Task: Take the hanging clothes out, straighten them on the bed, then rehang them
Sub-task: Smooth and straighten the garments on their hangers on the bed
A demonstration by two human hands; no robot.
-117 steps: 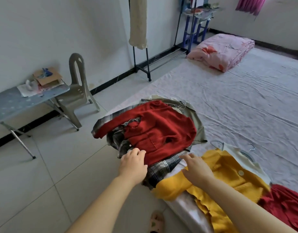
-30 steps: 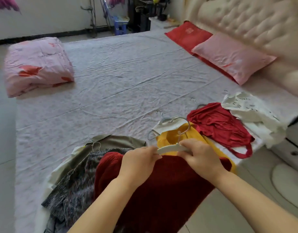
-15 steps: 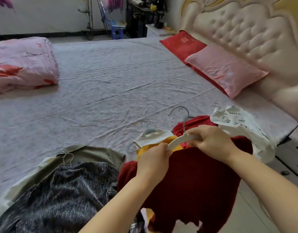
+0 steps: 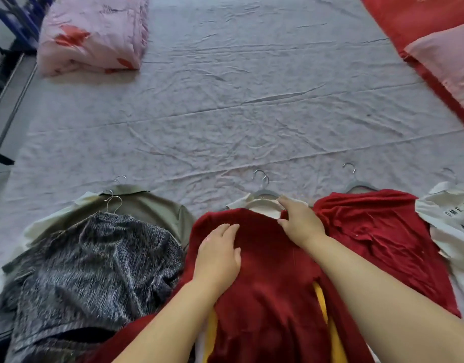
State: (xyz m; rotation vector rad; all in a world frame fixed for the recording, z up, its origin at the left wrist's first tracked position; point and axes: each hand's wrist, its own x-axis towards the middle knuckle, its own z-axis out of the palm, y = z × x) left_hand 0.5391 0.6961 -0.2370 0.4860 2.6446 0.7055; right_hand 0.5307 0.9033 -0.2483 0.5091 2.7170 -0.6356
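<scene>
A dark red knitted sweater (image 4: 267, 279) lies on the near edge of the bed, on top of a yellow garment (image 4: 321, 307) and a cream one (image 4: 245, 200) with grey hangers (image 4: 263, 188). My left hand (image 4: 217, 255) rests flat on the sweater's chest. My right hand (image 4: 299, 222) sits at its collar, fingers on the white hanger (image 4: 262, 204) there. To the left lies a dark speckled garment (image 4: 89, 265) over an olive one (image 4: 152, 208). To the right lie a red garment (image 4: 375, 231) and a white printed one (image 4: 450, 218).
The bed's grey wrinkled sheet (image 4: 238, 100) stretches ahead. A folded pink floral quilt (image 4: 92, 32) sits at the far left. Red and pink pillows (image 4: 435, 40) lie at the far right. The dark frame of a rack (image 4: 6, 82) stands on the floor at the left.
The red sweater, held up by its hanger half a second ago, now lies flat on the yellow pile. My left hand has moved off the hanger onto the sweater's front.
</scene>
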